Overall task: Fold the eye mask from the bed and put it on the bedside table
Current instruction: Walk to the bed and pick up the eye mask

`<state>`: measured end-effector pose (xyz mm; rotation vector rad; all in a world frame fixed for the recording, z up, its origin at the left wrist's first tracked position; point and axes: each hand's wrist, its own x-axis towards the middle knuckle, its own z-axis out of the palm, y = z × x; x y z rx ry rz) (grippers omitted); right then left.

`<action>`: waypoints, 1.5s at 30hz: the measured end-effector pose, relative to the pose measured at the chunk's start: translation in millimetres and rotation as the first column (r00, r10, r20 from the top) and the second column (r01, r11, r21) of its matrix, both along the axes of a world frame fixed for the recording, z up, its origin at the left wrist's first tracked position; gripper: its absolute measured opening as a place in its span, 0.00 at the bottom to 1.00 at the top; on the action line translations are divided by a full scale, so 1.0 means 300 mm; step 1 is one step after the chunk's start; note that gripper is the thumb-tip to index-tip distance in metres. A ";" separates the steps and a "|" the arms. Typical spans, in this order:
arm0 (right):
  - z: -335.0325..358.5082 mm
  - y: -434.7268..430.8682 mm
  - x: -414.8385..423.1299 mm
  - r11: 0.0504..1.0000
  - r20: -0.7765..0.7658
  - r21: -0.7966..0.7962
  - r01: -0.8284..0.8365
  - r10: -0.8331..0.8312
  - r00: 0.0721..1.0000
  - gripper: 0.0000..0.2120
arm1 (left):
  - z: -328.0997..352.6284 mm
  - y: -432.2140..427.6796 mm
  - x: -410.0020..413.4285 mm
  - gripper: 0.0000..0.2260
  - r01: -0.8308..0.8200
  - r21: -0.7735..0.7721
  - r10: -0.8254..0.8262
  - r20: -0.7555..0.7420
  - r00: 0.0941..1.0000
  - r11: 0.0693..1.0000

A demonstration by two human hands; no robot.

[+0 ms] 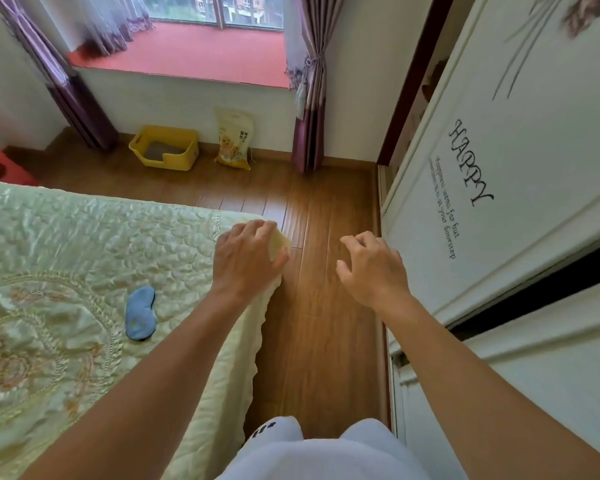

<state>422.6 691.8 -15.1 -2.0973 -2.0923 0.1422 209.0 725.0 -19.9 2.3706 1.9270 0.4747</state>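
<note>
A blue eye mask (139,318) lies flat on the pale green quilted bedspread (66,254), near the bed's right side. My left hand (248,259) hovers over the bed's far right corner, up and to the right of the mask, fingers loosely curled and holding nothing. My right hand (373,268) hangs over the wooden floor between bed and wardrobe, fingers apart and empty. No bedside table is in view.
A white sliding wardrobe (516,168) with "HAPPY" lettering runs along the right. A narrow strip of wooden floor (323,323) separates it from the bed. A yellow plastic bin (165,147) and a yellow bag (234,140) stand under the window ledge (194,53).
</note>
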 end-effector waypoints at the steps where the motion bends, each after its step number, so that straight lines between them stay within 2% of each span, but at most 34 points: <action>1: -0.007 0.049 -0.008 1.000 0.005 -0.005 -0.005 0.005 1.000 0.21 | -0.004 0.048 -0.011 0.23 -0.012 0.006 0.012 -0.003 1.000 1.000; 8: -0.054 0.404 -0.080 0.997 -0.017 -0.024 -0.075 0.074 0.997 0.17 | -0.043 0.337 -0.081 0.23 -0.101 -0.011 0.100 -0.007 0.995 0.995; 15: -0.109 0.834 -0.180 0.967 -0.050 -0.041 -0.251 0.248 0.967 0.13 | -0.103 0.638 -0.152 0.23 -0.268 -0.056 0.266 -0.040 0.963 0.962; 19: -0.141 1.119 -0.248 0.926 -0.071 -0.086 -0.368 0.363 0.929 0.14 | -0.097 0.809 -0.207 0.22 -0.413 -0.070 0.410 -0.054 0.911 0.908; 22: -0.139 1.293 -0.331 0.878 -0.070 -0.118 -0.465 0.459 0.886 0.17 | -0.079 0.877 -0.279 0.22 -0.554 -0.080 0.554 -0.026 0.832 0.828; 26: -0.128 1.450 -0.483 0.778 -0.074 -0.149 -0.610 0.607 0.791 0.19 | -0.074 0.893 -0.376 0.22 -0.719 -0.088 0.721 -0.011 0.693 0.689; 33: -0.157 1.468 -0.788 0.473 -0.136 -0.205 -0.857 0.853 0.504 0.24 | -0.087 0.759 -0.497 0.24 -0.893 -0.137 0.899 -0.030 0.437 0.429; 39: -0.196 1.365 -0.993 0.258 -0.119 -0.255 -0.932 0.948 0.295 0.24 | -0.143 0.601 -0.577 0.23 -0.949 -0.173 0.961 -0.026 0.274 0.266; 45: -0.264 1.257 -1.177 0.118 -0.095 -0.278 -0.953 0.984 0.150 0.24 | -0.239 0.448 -0.677 0.20 -0.964 -0.208 0.983 -0.033 0.179 0.169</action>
